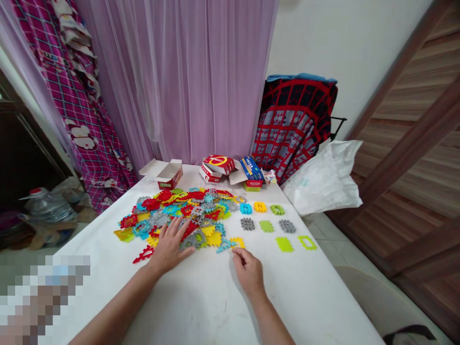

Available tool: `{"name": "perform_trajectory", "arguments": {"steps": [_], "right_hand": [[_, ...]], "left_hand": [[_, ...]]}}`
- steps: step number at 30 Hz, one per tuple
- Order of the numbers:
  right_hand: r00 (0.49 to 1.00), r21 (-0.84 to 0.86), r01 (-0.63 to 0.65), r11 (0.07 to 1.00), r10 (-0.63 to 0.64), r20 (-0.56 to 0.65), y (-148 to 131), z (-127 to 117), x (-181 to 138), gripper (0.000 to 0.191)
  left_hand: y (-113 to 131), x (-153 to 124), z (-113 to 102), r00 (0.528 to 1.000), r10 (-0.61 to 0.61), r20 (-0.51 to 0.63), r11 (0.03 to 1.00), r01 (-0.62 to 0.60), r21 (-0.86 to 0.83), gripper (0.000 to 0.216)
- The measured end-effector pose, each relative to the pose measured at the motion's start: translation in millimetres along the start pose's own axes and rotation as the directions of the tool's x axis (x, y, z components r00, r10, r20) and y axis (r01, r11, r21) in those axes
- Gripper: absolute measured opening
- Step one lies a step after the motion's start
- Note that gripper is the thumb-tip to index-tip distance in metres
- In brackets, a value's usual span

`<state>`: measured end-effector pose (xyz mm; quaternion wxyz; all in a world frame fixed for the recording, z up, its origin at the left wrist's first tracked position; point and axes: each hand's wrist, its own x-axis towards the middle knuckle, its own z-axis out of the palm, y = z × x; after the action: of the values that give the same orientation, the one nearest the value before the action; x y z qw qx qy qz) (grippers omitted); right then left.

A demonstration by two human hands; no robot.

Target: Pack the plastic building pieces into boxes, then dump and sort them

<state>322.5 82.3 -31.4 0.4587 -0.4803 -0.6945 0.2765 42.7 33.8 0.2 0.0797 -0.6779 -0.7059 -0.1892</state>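
A heap of toothed interlocking plastic pieces (161, 218) in red, yellow, blue, grey and green covers the table's middle. My left hand (172, 244) lies open on the heap's near side, fingers spread. Beside the heap's right front edge, my right hand (249, 270) has its fingers curled, the tips pinched at a yellow toothed frame piece (237, 241). A blue toothed piece (225, 246) lies against that yellow one. Near my left wrist is a red triangular piece (143, 255). Separate pieces sit in loose rows at the right, including a green square (285, 244) and a grey piece (247, 224).
Opened cardboard boxes stand along the white table's (215, 306) far edge: a white-and-red box (170, 175), a red box (217, 167) and a blue box (251, 170). A white plastic bag (323, 182) is beyond the right edge. A large bottle (48, 208) stands at far left.
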Motion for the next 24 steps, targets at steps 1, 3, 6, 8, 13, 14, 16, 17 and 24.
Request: {"name": "perform_trajectory", "arguments": {"steps": [1,3,6,8,13,14,16,17,24], "right_hand": [[1.000,-0.005,0.000,1.000,0.000,-0.001,0.0,-0.3,-0.2,0.032],[1.000,-0.018,-0.002,1.000,0.002,-0.003,0.0,-0.9,-0.6,0.031],[1.000,-0.053,-0.001,0.999,0.001,-0.012,-0.5,-1.6,-1.4,0.031],[1.000,-0.087,0.000,0.996,-0.002,-0.022,-1.1,-2.1,-2.3,0.032],[0.999,-0.156,0.004,0.988,-0.013,-0.052,-2.6,-3.3,-4.1,0.031],[0.998,-0.168,0.007,0.986,-0.017,-0.058,-2.8,-3.6,-4.2,0.031],[0.997,-0.189,0.013,0.982,-0.027,-0.070,-3.6,-4.6,-4.2,0.031],[0.997,-0.198,0.015,0.980,-0.031,-0.077,-4.2,-5.1,-4.1,0.032],[0.988,-0.231,0.005,0.973,-0.040,-0.147,-2.6,-8.9,-4.3,0.031]], "left_hand": [[0.9,-6.1,1.1,1.000,0.022,0.022,1.000,-0.022,-0.002,0.084],[3.1,-8.4,2.4,0.997,0.056,0.057,0.998,-0.056,-0.003,0.093],[7.3,11.8,3.6,0.994,0.078,0.081,0.997,-0.078,-0.004,0.083],[10.0,34.1,4.4,0.995,0.062,0.079,0.998,-0.062,-0.006,0.071],[1.8,79.3,0.9,0.998,-0.043,0.056,0.999,0.044,-0.018,0.045],[-3.8,84.0,-1.6,0.997,-0.062,0.052,0.998,0.063,-0.021,0.042],[-18.6,89.8,-8.1,0.995,-0.094,0.043,0.995,0.095,-0.022,0.040],[-27.4,91.3,-11.7,0.993,-0.109,0.037,0.994,0.110,-0.018,0.039],[-100.4,84.5,-34.4,0.972,-0.234,-0.016,0.971,0.235,0.055,0.042]]}}
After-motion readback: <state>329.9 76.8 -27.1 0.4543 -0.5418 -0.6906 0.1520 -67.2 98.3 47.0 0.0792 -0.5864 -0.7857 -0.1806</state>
